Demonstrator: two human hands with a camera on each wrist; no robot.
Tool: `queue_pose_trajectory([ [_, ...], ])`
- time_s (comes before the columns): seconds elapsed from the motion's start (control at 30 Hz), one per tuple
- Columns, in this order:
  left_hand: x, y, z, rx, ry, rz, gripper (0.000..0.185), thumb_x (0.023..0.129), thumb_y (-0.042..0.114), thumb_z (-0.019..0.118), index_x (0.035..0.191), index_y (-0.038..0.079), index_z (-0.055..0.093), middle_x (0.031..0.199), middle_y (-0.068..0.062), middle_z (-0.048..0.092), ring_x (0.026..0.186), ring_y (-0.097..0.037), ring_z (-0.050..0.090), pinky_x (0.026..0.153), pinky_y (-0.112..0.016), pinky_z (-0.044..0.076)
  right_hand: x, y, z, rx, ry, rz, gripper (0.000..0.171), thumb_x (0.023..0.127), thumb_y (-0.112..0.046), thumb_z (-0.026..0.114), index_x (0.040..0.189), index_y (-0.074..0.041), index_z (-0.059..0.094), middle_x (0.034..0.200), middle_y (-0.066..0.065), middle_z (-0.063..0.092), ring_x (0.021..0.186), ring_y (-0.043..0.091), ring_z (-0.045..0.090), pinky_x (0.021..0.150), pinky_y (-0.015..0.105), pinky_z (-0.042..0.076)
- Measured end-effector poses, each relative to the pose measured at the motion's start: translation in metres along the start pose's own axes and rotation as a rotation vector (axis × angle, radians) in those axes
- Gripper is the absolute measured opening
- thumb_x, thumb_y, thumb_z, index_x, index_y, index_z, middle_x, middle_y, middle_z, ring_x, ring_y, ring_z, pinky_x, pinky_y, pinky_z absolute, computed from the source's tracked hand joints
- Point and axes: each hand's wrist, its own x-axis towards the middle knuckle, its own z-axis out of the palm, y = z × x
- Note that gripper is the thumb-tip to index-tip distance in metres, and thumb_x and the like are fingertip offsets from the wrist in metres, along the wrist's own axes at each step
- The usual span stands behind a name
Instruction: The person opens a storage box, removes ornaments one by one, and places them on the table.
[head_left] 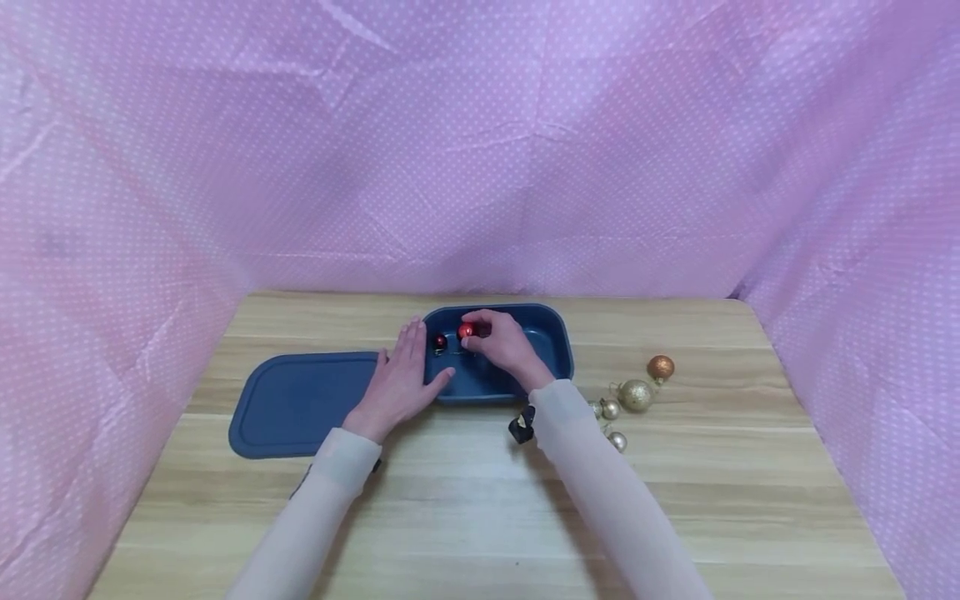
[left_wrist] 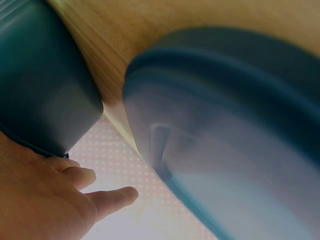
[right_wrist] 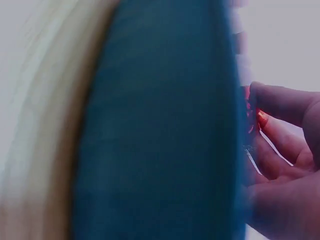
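A dark blue rectangular container (head_left: 472, 385) stands open on the table. Over it, my right hand (head_left: 506, 342) pinches a shiny red ball ornament (head_left: 466, 331) between thumb and fingers. A smaller dark red ball ornament (head_left: 441, 341) lies inside near the container's left end. My left hand (head_left: 401, 379) rests against the left end, its fingers straight and its thumb spread out over the near rim. In the right wrist view the container wall (right_wrist: 160, 125) hides part of the red ball (right_wrist: 248, 112). The left wrist view has the left hand (left_wrist: 45, 195) touching the container (left_wrist: 45, 80).
A flat dark blue lid (head_left: 300, 404) lies left of the container, partly under the left hand. To the right sit a copper glitter ball (head_left: 661, 367), a larger gold ball (head_left: 636, 396) and several small gold balls (head_left: 617, 441), some partly behind the right sleeve. Pink dotted cloth (head_left: 480, 167) surrounds the table.
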Motion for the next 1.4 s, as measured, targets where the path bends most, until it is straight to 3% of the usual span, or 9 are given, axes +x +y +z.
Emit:
queue_pose_trajectory([
  [0.33, 0.0, -0.001, 0.001, -0.01, 0.015, 0.008, 0.099, 0.102, 0.066, 0.045, 0.165, 0.001, 0.005, 0.173, -0.016, 0.006, 0.159, -0.033, 0.006, 0.12, -0.068, 0.015, -0.041, -0.022, -0.033, -0.002, 0.021, -0.09, 0.045, 0.097, -0.027, 0.074, 0.141, -0.02, 0.065, 0.136, 0.002, 0.066, 0.128, 0.027, 0.058, 0.103, 0.048, 0.051],
  [0.63, -0.002, -0.001, 0.0, -0.02, 0.008, 0.0, 0.099, 0.102, 0.065, 0.045, 0.165, 0.001, 0.003, 0.173, -0.016, 0.003, 0.159, -0.032, 0.003, 0.121, -0.068, 0.014, -0.077, -0.029, -0.06, 0.138, 0.073, -0.236, 0.045, 0.094, -0.014, 0.077, 0.137, -0.005, 0.066, 0.13, 0.01, 0.069, 0.114, 0.029, 0.067, 0.101, 0.043, 0.054],
  [0.9, -0.003, -0.001, 0.001, -0.019, 0.016, 0.014, 0.098, 0.103, 0.064, 0.045, 0.165, 0.001, 0.004, 0.173, -0.016, 0.004, 0.159, -0.032, 0.004, 0.121, -0.068, 0.014, -0.106, -0.026, -0.081, 0.141, 0.111, -0.246, 0.047, 0.094, -0.015, 0.077, 0.139, -0.006, 0.065, 0.127, 0.012, 0.071, 0.115, 0.03, 0.067, 0.1, 0.044, 0.054],
  [1.13, -0.003, -0.003, 0.004, -0.027, 0.012, 0.01, 0.098, 0.103, 0.065, 0.042, 0.165, 0.002, 0.003, 0.174, -0.014, 0.002, 0.16, -0.03, 0.002, 0.121, -0.067, 0.014, -0.124, -0.012, -0.094, 0.149, 0.13, -0.214, 0.046, 0.096, -0.019, 0.077, 0.139, -0.011, 0.065, 0.133, 0.007, 0.067, 0.116, 0.027, 0.066, 0.091, 0.027, 0.057],
  [1.4, -0.003, -0.004, 0.003, -0.034, 0.02, 0.025, 0.1, 0.102, 0.068, 0.042, 0.165, 0.001, 0.004, 0.174, -0.014, 0.003, 0.16, -0.03, 0.003, 0.12, -0.069, 0.014, -0.141, 0.0, -0.104, 0.151, 0.168, -0.19, 0.044, 0.096, -0.019, 0.076, 0.139, -0.012, 0.066, 0.133, 0.006, 0.067, 0.118, 0.023, 0.065, 0.095, 0.022, 0.053],
])
